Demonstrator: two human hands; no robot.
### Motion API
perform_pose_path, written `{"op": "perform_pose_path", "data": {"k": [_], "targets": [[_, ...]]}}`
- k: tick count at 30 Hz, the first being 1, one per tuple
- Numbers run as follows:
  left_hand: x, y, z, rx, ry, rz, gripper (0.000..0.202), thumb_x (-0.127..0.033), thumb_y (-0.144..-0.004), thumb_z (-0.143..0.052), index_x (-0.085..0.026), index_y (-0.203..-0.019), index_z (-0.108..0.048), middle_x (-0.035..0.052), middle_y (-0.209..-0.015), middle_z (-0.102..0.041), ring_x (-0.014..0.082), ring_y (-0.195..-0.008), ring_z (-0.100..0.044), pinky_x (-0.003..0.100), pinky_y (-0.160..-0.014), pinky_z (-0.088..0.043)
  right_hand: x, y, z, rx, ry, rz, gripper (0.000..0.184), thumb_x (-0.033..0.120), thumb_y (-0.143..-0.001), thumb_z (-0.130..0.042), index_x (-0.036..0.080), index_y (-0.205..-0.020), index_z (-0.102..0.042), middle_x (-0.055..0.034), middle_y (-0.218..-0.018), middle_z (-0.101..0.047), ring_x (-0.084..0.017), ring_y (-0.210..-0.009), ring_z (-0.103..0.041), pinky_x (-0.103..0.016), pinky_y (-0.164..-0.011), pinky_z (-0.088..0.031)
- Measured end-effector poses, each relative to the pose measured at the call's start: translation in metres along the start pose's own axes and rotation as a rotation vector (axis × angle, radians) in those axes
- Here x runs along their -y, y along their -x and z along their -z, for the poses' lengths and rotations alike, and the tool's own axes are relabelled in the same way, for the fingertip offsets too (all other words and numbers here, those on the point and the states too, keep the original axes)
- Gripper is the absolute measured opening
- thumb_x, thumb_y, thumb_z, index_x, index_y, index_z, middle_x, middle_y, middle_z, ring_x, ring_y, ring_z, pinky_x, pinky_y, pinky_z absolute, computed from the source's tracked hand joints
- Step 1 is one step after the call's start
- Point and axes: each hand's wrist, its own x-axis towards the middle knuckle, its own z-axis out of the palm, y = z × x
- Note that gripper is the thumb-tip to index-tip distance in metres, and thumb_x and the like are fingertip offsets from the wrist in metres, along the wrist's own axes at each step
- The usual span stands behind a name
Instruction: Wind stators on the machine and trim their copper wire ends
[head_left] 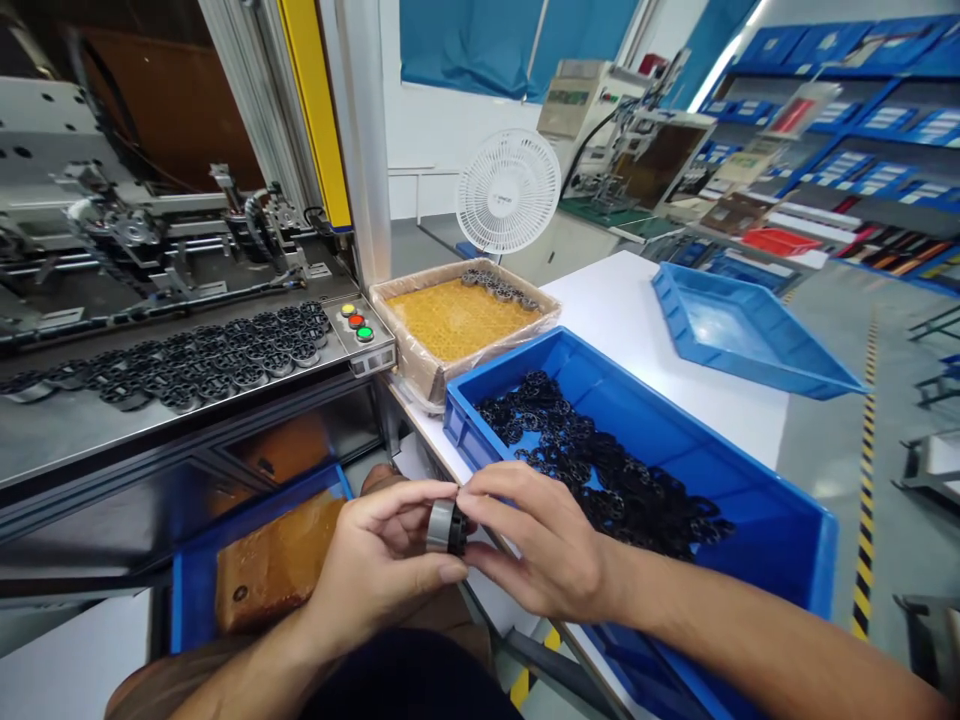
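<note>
Between my two hands is a small round part (441,526), a grey metal ring with a black plastic piece at its right side. My left hand (375,550) is closed around the grey ring, thumb below and fingers above. My right hand (536,535) pinches the black side with its fingertips. Just beyond my right hand stands a deep blue bin (675,420) holding a heap of loose black plastic rings (592,455). On the machine bench to the left lie many grey-and-black ring parts (217,360) in rows.
A plastic-lined box (420,370) with a yellow sheet and several ring parts stands behind the bin. A button panel (362,335) sits at the bench corner. A light-blue tray (750,330) lies on the white table (600,290). Below left is a blue crate (187,600). A fan (510,190) stands behind.
</note>
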Motion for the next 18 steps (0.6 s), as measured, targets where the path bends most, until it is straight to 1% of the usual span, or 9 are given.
{"op": "perform_pose_path", "data": {"k": [3, 7, 10, 13, 16, 18], "targets": [[0.0001, -0.0008, -0.0006, -0.005, -0.003, 0.001, 0.049, 0.004, -0.055, -0.083, -0.020, -0.097, -0.077, 0.0045, -0.087, -0.080, 0.0182, -0.079, -0.076, 0.019, -0.071, -0.060, 0.0008, -0.0008, -0.0002, 0.011, 0.013, -0.002, 0.034, 0.016, -0.086, -0.063, 0.011, -0.119, -0.056, -0.0137, -0.100, -0.066, -0.022, -0.097, -0.064, -0.037, -0.080, -0.059], [0.0004, 0.0000, 0.0005, -0.010, 0.002, 0.013, 0.049, 0.004, -0.055, -0.084, -0.021, -0.097, -0.078, 0.0039, -0.088, -0.080, 0.0171, -0.078, -0.075, 0.018, -0.070, -0.060, 0.0015, -0.0015, 0.0002, 0.000, 0.039, 0.015, 0.035, 0.017, -0.085, -0.066, 0.008, -0.118, -0.057, -0.0138, -0.096, -0.066, -0.022, -0.094, -0.064, -0.036, -0.078, -0.058], [0.0002, 0.0020, 0.0020, 0.006, 0.019, 0.068, 0.049, 0.001, -0.054, -0.085, -0.022, -0.097, -0.078, 0.0045, -0.086, -0.080, 0.0185, -0.077, -0.075, 0.023, -0.070, -0.061, 0.0011, -0.0020, 0.0017, 0.006, 0.081, 0.035, 0.033, 0.022, -0.087, -0.065, 0.009, -0.117, -0.058, -0.0123, -0.093, -0.067, -0.021, -0.089, -0.064, -0.035, -0.074, -0.059], [-0.0002, 0.0038, 0.0034, 0.005, 0.020, 0.108, 0.050, -0.001, -0.052, -0.087, -0.022, -0.097, -0.078, 0.0049, -0.086, -0.080, 0.0211, -0.077, -0.076, 0.027, -0.071, -0.062, 0.0004, -0.0018, 0.0035, 0.021, 0.113, 0.092, 0.030, 0.023, -0.090, -0.061, 0.010, -0.117, -0.059, -0.0113, -0.092, -0.067, -0.020, -0.088, -0.065, -0.034, -0.072, -0.059], [-0.0006, 0.0036, 0.0039, -0.005, -0.013, 0.126, 0.051, -0.005, -0.050, -0.089, -0.022, -0.096, -0.078, 0.0051, -0.084, -0.080, 0.0221, -0.076, -0.076, 0.027, -0.070, -0.062, 0.0011, -0.0011, 0.0041, 0.028, 0.108, 0.112, 0.033, 0.026, -0.090, -0.062, 0.008, -0.117, -0.059, -0.0120, -0.091, -0.067, -0.021, -0.089, -0.064, -0.035, -0.073, -0.059], [-0.0008, 0.0030, 0.0038, -0.010, -0.047, 0.139, 0.051, -0.008, -0.049, -0.090, -0.022, -0.096, -0.078, 0.0053, -0.083, -0.080, 0.0226, -0.075, -0.076, 0.026, -0.069, -0.062, 0.0029, -0.0010, 0.0041, 0.030, 0.095, 0.116, 0.033, 0.025, -0.089, -0.063, 0.007, -0.117, -0.058, -0.0125, -0.092, -0.068, -0.021, -0.089, -0.064, -0.035, -0.074, -0.059]]}}
